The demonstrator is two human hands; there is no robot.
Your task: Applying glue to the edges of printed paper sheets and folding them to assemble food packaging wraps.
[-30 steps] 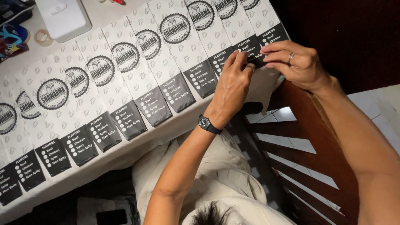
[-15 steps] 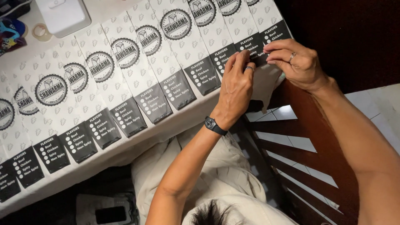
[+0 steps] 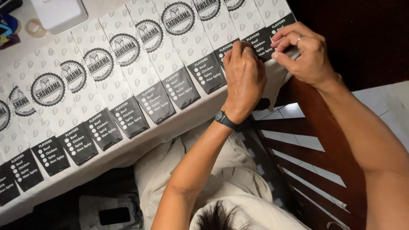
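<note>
Compared with the view a second ago, the left hand has moved slightly up onto the dark lower panels of the paper bags, and the right hand has curled closer to the counter edge; the row of bags is unchanged. The left hand lies palm down in the upper centre of the frame, wrist bent upward from a forearm that rises from the lower centre, a dark wristwatch on the wrist. Its fingers are bent and pressed onto the dark panel of one paper bag near the upper right end of the row; whether they pinch the bag or only press it cannot be told. The right hand enters from the right edge, forearm running diagonally down to the lower right, a ring on one finger. Its fingers are curled, tips touching the lower edge of the last bag at the counter's corner, in a light pinch. The white patterned bags overlap in a diagonal row from the lower left to the upper right, each with a round emblem and a dark panel. A white box and a roll of tape sit at the upper left. A wooden chair stands in the lower right beside the counter.
</note>
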